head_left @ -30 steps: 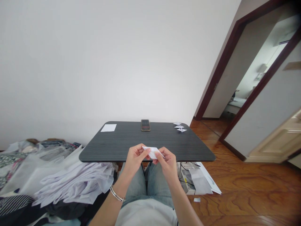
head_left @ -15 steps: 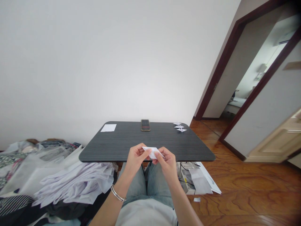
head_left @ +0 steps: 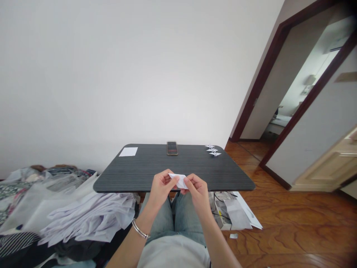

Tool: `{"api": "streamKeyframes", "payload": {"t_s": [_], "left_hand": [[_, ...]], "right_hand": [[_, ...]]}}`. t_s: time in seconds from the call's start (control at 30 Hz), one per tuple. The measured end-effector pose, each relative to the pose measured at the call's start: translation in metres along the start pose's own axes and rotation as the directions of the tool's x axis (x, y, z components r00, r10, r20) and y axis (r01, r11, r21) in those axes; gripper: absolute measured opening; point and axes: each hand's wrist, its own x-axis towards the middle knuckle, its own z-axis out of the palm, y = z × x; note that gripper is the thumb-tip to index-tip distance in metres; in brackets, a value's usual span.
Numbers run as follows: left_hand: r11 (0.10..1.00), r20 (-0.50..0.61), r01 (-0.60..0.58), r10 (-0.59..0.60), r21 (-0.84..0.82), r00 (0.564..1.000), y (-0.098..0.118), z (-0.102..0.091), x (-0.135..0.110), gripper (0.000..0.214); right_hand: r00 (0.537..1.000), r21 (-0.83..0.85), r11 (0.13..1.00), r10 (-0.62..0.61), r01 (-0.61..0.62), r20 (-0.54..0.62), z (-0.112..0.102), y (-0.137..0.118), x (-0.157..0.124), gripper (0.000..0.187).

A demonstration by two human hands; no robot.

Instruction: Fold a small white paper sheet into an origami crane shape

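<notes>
A small piece of folded white paper (head_left: pixel 180 180) is pinched between my two hands, just above the near edge of the dark table (head_left: pixel 150 167). My left hand (head_left: pixel 161 186) grips its left part, thumb on top and fingers curled behind. On the other side, my right hand (head_left: pixel 197 188) holds the right part, its thumb pressed over the paper's right corner. The fingers behind the paper are partly hidden. Three white origami cranes (head_left: pixel 213 150) stand in a row at the table's far right.
A white paper sheet (head_left: pixel 128 151) lies at the table's far left, and a phone (head_left: pixel 172 148) at the back middle. Piled clothes (head_left: pixel 92 216) are left of the table. Under its right side are cables and a box with papers (head_left: pixel 237 214). A doorway (head_left: pixel 267 74) opens at right.
My right thumb and fingers have shifted slightly on the paper, and its right corner is now covered. My left hand keeps its hold.
</notes>
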Motion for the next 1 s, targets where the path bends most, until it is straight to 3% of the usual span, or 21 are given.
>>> {"api": "streamKeyframes", "payload": {"t_s": [0.27,0.73,1.0], "left_hand": [[0.999,0.025,0.047,-0.047,0.022,0.999,-0.0047,0.0020,0.0011,0.028],[0.993,0.021,-0.044,0.042,0.114,0.999,-0.0026,0.0007,0.0000,0.026],[0.995,0.022,-0.014,0.012,0.095,1.000,-0.0045,0.0005,-0.0001,0.027]], "right_hand": [[1.000,-0.037,0.999,-0.001,0.000,-0.011,0.0040,-0.0048,-0.0025,0.025],[1.000,-0.014,1.000,0.012,-0.012,0.024,-0.0019,0.0013,0.0016,0.031],[1.000,-0.071,0.997,0.010,-0.009,0.016,0.0000,-0.0035,0.0006,0.029]]}}
